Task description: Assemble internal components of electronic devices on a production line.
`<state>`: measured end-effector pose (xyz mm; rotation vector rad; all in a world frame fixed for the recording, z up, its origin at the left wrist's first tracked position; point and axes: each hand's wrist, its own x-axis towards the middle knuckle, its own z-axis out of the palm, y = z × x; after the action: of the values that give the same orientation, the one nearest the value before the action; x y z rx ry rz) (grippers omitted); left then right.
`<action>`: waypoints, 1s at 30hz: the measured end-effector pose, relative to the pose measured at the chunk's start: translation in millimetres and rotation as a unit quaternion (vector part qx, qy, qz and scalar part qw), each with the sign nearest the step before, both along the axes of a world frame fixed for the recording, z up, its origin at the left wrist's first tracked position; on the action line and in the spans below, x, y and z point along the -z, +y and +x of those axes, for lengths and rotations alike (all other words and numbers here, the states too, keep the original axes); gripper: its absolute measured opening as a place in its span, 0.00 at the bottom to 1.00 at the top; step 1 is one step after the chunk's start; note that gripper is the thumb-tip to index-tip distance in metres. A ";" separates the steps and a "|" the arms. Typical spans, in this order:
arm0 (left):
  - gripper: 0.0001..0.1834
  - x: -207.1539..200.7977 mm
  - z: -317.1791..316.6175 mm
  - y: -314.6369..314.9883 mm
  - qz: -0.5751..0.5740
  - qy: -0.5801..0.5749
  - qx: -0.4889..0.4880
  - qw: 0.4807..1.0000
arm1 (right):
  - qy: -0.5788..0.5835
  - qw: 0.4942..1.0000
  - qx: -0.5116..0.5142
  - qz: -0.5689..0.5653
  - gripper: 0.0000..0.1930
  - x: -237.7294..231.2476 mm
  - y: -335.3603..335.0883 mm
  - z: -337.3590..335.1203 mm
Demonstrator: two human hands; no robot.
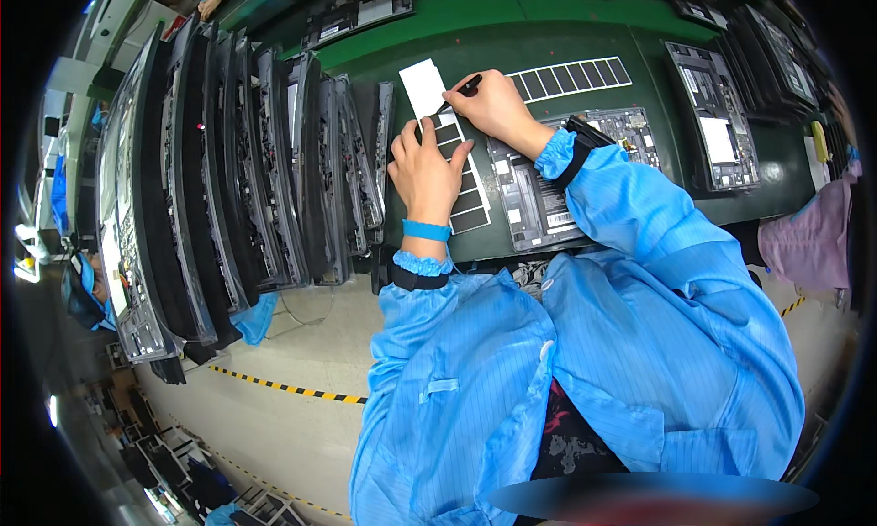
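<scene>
On the green table, my left hand (425, 174) lies flat with its fingers apart over a white strip of black rectangular stickers (470, 197). My right hand (493, 106) pinches a slim black pen-like tool (471, 85); whether it is a pen or tweezers I cannot tell. Its tip points down at the upper end of that strip, just beyond my left fingertips. A blank white sheet (423, 88) lies there too. Beneath my right wrist is an opened laptop base (530, 206) with its inner parts showing, partly hidden by the sleeve.
A second strip of black stickers (571, 78) lies beyond my right hand. Several laptop bases stand on edge in a row (247, 170) at the left. Another laptop base (713, 115) lies to the right. A person's pink sleeve (808, 238) shows at the right edge.
</scene>
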<state>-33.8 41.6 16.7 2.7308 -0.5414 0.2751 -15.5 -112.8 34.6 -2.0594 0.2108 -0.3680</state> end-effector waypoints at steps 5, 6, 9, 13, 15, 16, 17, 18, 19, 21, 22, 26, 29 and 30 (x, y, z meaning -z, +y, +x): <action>0.37 3.1 -2.3 -0.9 0.007 -0.011 -0.002 1.000 | 0.000 1.000 -0.013 -0.014 0.13 3.0 -0.7 0.4; 0.37 4.4 -1.9 -0.7 0.012 -0.019 -0.003 1.000 | -0.001 1.000 -0.013 -0.015 0.13 1.3 0.6 -0.6; 0.37 7.0 -3.2 -3.0 0.036 -0.027 -0.006 0.999 | -0.009 1.000 -0.018 -0.018 0.13 -5.0 3.7 -5.7; 0.37 3.3 -3.1 -8.4 0.053 -0.042 -0.006 0.998 | -0.060 0.989 -0.026 0.132 0.11 -1.3 -8.9 -8.0; 0.36 5.3 -1.6 -6.6 0.044 -0.039 -0.005 0.998 | -0.068 0.949 -0.050 0.304 0.08 -21.7 -21.5 -24.4; 0.35 5.1 -1.8 -5.2 0.033 -0.036 -0.006 0.999 | -0.077 0.941 -0.063 0.325 0.10 -32.5 -35.3 -38.1; 0.35 3.9 -1.4 -3.5 0.022 -0.024 -0.014 0.999 | -0.090 0.947 -0.060 0.303 0.11 -40.1 -52.6 -53.4; 0.32 -1.1 -4.8 -2.7 0.008 -0.020 -0.023 1.000 | -0.090 0.948 -0.058 0.299 0.12 -51.5 -70.9 -74.2; 0.29 1.4 -4.2 0.4 -0.038 -0.033 -0.024 0.998 | -0.080 0.957 -0.028 0.276 0.12 -57.3 -90.6 -96.3; 0.23 -3.2 -13.8 -8.2 -0.124 -0.046 0.008 0.991 | -0.079 0.964 0.050 0.249 0.13 -55.9 -128.4 -137.2; 0.20 -14.7 -21.0 -18.3 -0.163 -0.046 0.044 0.985 | -0.084 0.960 0.080 0.254 0.12 -44.5 -147.2 -154.9; 0.16 -56.6 -69.0 -82.7 -0.294 0.203 0.267 0.895 | 0.004 0.960 0.120 0.252 0.12 -33.6 -173.7 -189.6; 0.25 -41.4 -85.9 -122.9 -0.213 0.249 0.374 0.868 | 0.032 0.970 0.097 0.222 0.11 -44.9 -171.0 -184.1; 0.26 -38.9 -88.5 -133.9 -0.198 0.256 0.389 0.862 | 0.033 0.969 0.102 0.223 0.11 -43.1 -174.6 -182.8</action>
<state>-122.3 -92.3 55.6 1.8655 -1.1893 -0.4796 -198.4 -287.4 77.7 -1.6101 0.5019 -0.3411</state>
